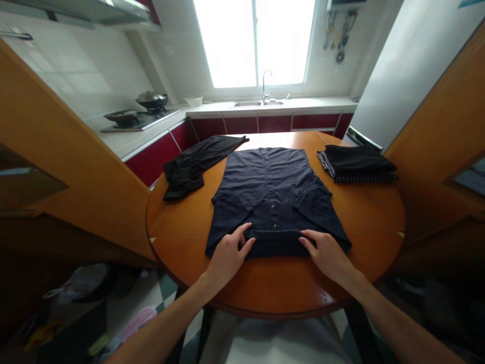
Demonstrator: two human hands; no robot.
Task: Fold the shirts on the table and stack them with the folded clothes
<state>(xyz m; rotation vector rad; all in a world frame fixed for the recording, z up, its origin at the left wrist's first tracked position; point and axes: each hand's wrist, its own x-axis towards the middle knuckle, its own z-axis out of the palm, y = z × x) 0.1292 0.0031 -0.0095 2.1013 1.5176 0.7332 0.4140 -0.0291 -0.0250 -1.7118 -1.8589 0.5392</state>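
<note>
A dark navy button-front shirt (265, 177) lies spread on the round wooden table, its sleeves laid inward over the body. Two small buttons show on the placket close to me. At the near edge, a strip of the shirt is turned over into a band running between my hands. My left hand (230, 251) grips the left end of that band, thumb and forefinger at the cloth. The right end is between the thumb and fingers of my right hand (326, 251). Parts of the fingertips are hard to make out against the dark cloth.
The wooden table (280, 288) has a rounded front edge close to my body. A crumpled black garment (189, 169) lies at its far left, and a stack of folded dark clothes (358, 164) at the right. Beyond stand a counter with a sink (248, 104) and a stove (142, 121).
</note>
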